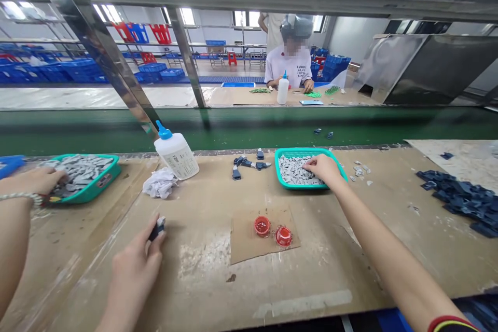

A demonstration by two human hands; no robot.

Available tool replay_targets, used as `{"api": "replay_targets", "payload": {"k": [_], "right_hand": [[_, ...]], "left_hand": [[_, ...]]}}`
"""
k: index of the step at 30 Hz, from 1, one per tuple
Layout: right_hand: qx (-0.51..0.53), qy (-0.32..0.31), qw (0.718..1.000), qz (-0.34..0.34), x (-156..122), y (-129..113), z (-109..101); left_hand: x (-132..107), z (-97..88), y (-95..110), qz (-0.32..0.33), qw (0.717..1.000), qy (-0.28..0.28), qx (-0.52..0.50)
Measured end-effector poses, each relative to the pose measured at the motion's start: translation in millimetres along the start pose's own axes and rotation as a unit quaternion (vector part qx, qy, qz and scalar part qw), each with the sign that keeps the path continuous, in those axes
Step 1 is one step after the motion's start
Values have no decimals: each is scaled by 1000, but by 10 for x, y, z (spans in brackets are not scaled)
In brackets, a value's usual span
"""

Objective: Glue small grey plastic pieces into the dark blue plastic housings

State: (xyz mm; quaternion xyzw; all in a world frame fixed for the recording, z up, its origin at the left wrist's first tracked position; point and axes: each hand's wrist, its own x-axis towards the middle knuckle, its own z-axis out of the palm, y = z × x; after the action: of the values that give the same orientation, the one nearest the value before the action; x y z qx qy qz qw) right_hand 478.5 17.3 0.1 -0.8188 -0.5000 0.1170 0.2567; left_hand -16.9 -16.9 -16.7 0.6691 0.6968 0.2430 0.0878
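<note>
My left hand (136, 264) is closed over the brown work surface, pinching a small dark blue plastic part (155, 229) with a grey piece at its top. To the right, my right hand (324, 168) reaches into a green basket (301, 185) of small grey pieces (293, 168). Its fingertips are pinched together at the pieces, and I cannot clearly see which one they grip. Between my hands, two red cups (262, 225) sit on a cardboard square (243, 244); one holds liquid. Behind them lie several dark blue parts (245, 162).
Another person's hand (42, 180) with a beaded bracelet is in the left green basket (111, 171). A tilted glue bottle (177, 155) stands near crumpled tissue (159, 182). Dark blue parts (462, 199) are heaped at right. Beyond the green belt (241, 132) a co-worker (290, 67) sits.
</note>
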Motion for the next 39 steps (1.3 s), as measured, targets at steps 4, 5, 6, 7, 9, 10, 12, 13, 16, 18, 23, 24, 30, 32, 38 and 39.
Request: {"api": "replay_targets", "payload": {"k": [4, 5, 6, 7, 9, 10, 12, 13, 16, 18, 23, 24, 30, 32, 38, 39], "right_hand": [[26, 21, 999, -7, -33, -43, 56], [39, 31, 999, -11, -66, -48, 30], [54, 41, 998, -15, -115, -53, -7], [71, 48, 996, -19, -184, -61, -50], [112, 44, 992, -32, -395, -92, -138], [151, 27, 987, -39, -535, -115, -174], [259, -21, 964, -49, -863, -171, -210], [314, -44, 947, -44, -1036, -196, -207], [415, -91, 905, 4, -1498, -242, -123], [443, -101, 890, 50, -1714, -247, -34], [470, -129, 865, 122, -1960, -261, 128], [468, -136, 864, 128, -1978, -269, 143], [445, -139, 878, 110, -2000, -299, 206], [444, -145, 878, 104, -1999, -304, 227], [435, -161, 880, 97, -2009, -320, 235], [434, -160, 882, 95, -2010, -319, 226]], "left_hand": [[277, 120, 28, 94, 990, 40, 94], [325, 148, 92, 122, 986, 58, 97], [367, 168, 180, 147, 982, 74, 97], [405, 181, 293, 169, 978, 82, 92], [482, 207, 581, 191, 977, 70, 61], [527, 232, 747, 195, 979, 40, 38], [636, 325, 1083, 180, 984, -14, 9], [697, 396, 1240, 173, 985, -25, 6], [878, 668, 1611, 143, 988, -58, 1], [966, 835, 1759, 122, 989, -79, 0], [1008, 925, 1818, 105, 984, -140, -34], [981, 880, 1791, 107, 981, -151, -53], [573, 470, 1606, 122, 942, -203, -236], [388, 369, 1584, 116, 926, -205, -295], [-65, 229, 1597, -3, 819, -202, -537], [-123, 217, 1602, -19, 809, -197, -554]]}}
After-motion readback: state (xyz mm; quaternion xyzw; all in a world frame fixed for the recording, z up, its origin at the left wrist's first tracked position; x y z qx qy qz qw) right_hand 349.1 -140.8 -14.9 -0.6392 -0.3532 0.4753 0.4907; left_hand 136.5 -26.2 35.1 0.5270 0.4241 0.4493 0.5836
